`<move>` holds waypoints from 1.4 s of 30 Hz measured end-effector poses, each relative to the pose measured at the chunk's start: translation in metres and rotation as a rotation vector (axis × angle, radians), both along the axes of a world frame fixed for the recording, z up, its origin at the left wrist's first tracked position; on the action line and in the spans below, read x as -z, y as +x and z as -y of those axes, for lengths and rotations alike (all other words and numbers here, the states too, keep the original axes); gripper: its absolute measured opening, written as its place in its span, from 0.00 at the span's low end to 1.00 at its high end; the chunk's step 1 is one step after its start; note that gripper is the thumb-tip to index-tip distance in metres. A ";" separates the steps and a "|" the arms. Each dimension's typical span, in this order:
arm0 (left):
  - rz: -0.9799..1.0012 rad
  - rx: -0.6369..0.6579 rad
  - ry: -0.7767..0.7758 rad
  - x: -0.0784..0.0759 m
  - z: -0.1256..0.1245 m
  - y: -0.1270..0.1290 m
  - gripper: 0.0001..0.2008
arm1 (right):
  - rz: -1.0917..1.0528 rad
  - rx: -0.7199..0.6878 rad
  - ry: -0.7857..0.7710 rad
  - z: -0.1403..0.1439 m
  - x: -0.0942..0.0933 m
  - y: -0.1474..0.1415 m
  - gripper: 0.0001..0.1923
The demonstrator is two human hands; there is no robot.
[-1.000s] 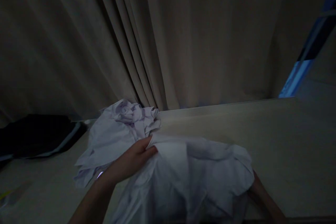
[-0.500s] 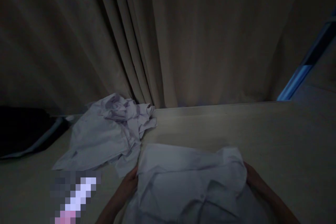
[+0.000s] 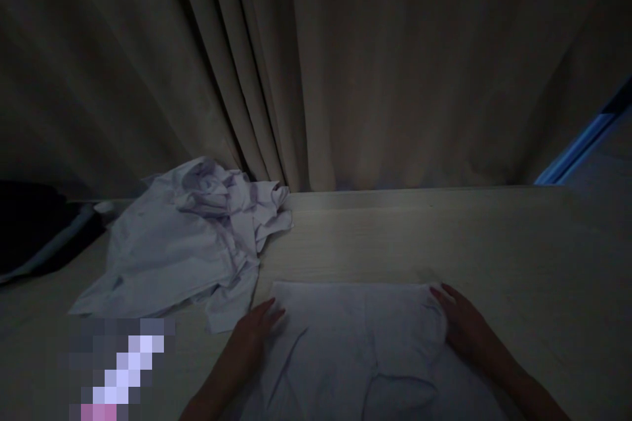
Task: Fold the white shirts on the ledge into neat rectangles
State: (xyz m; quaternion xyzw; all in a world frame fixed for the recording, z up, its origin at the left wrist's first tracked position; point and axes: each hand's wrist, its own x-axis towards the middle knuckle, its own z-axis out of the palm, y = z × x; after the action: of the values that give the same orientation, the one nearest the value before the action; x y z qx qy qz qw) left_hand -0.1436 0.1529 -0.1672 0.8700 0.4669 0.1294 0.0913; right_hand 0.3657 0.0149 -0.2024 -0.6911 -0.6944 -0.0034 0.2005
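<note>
A white shirt (image 3: 336, 335), its cloth creased and a pocket-like fold showing near the bottom, lies spread in front of me with a straight far edge. My left hand (image 3: 254, 332) rests at its left side, fingers apart and stretched onto the cloth. At the far right corner, my right hand (image 3: 459, 319) touches the fabric with its fingers extended. The near part of the shirt runs out of the frame. Beyond my left hand lies a crumpled heap of white clothing (image 3: 172, 250).
A pale wood-look surface (image 3: 365, 230) lies under everything. Behind it hangs a brown curtain (image 3: 385, 79). A black item with a grey stripe (image 3: 39, 230) is at the far left, and a pixelated patch (image 3: 123, 368) covers something bright at lower left. A blue-lit strip (image 3: 577, 145) stands at right.
The raised, bunched shirt has come down and its far edge now lies straighter and flatter. My hands have moved from gripping its sides to resting on its far corners.
</note>
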 end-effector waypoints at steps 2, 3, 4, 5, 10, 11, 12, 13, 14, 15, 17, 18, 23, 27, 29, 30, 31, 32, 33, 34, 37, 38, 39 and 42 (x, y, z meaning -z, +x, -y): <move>-0.187 0.102 0.092 -0.006 0.011 -0.006 0.40 | 0.069 -0.078 0.003 0.005 -0.001 -0.002 0.32; -0.254 0.131 0.133 -0.008 0.018 -0.010 0.41 | 0.097 -0.104 0.008 0.009 0.000 -0.003 0.32; -0.304 0.150 0.175 -0.009 0.024 -0.014 0.43 | 0.122 -0.125 0.013 0.012 0.001 -0.004 0.32; -0.338 0.172 0.216 -0.010 0.030 -0.018 0.43 | 0.141 -0.143 0.017 0.016 0.002 -0.005 0.32; -0.294 0.282 0.347 0.005 0.047 -0.023 0.43 | 0.141 -0.217 0.056 0.030 0.011 -0.017 0.31; -0.233 0.297 0.337 0.008 0.047 -0.020 0.41 | 0.120 -0.228 0.064 0.031 0.012 -0.021 0.29; -0.154 0.301 0.298 0.010 0.046 -0.017 0.38 | 0.089 -0.227 0.072 0.031 0.012 -0.024 0.27; -0.065 0.285 0.227 0.010 0.042 -0.013 0.32 | 0.049 -0.213 0.075 0.030 0.011 -0.026 0.24; 0.027 0.242 0.123 0.008 0.037 -0.008 0.27 | 0.001 -0.185 0.065 0.027 0.009 -0.029 0.21; 0.117 0.174 -0.001 0.005 0.031 -0.003 0.22 | -0.053 -0.143 0.048 0.023 0.006 -0.031 0.18; 0.273 0.009 -0.244 -0.004 0.014 0.007 0.16 | -0.163 -0.052 0.015 0.012 0.000 -0.034 0.14; 0.331 -0.063 -0.338 -0.008 0.004 0.012 0.15 | -0.209 -0.017 0.004 0.004 -0.004 -0.035 0.14; 0.355 -0.240 -0.456 -0.009 -0.050 0.027 0.19 | -0.321 0.084 -0.025 -0.040 -0.017 -0.039 0.16; 0.263 -0.337 -0.382 0.001 -0.073 0.030 0.16 | -0.283 0.156 0.002 -0.070 -0.016 -0.034 0.20; 0.227 -0.326 -0.338 0.002 -0.074 0.032 0.17 | -0.235 0.151 -0.004 -0.079 -0.013 -0.029 0.18; 0.218 -0.301 -0.321 0.001 -0.072 0.033 0.18 | -0.203 0.141 -0.017 -0.083 -0.012 -0.027 0.18; 0.204 -0.259 -0.298 -0.001 -0.069 0.036 0.20 | -0.165 0.134 -0.031 -0.085 -0.011 -0.026 0.17; 0.177 -0.206 -0.263 -0.004 -0.064 0.039 0.23 | -0.124 0.128 -0.034 -0.086 -0.011 -0.026 0.18; 0.135 -0.147 -0.213 -0.006 -0.059 0.043 0.26 | -0.080 0.110 -0.028 -0.087 -0.011 -0.028 0.20; 0.080 -0.082 -0.153 -0.008 -0.054 0.049 0.28 | -0.039 0.075 -0.015 -0.086 -0.012 -0.032 0.22; -0.087 0.114 0.004 -0.011 -0.037 0.073 0.30 | 0.054 -0.117 0.009 -0.082 -0.012 -0.051 0.29; -0.112 0.167 0.016 -0.011 -0.032 0.084 0.29 | 0.070 -0.179 0.005 -0.081 -0.011 -0.059 0.30; -0.123 0.212 0.010 -0.010 -0.029 0.094 0.28 | 0.079 -0.224 -0.002 -0.080 -0.010 -0.065 0.31; -0.104 0.265 -0.045 -0.007 -0.025 0.120 0.21 | 0.054 -0.264 -0.019 -0.081 -0.008 -0.079 0.28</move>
State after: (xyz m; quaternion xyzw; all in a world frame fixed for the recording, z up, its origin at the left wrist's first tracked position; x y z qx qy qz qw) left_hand -0.0234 0.1777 -0.1606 0.9273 0.3547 0.0602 0.1027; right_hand 0.2870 0.0957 -0.1947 -0.5955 -0.7842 0.0110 0.1740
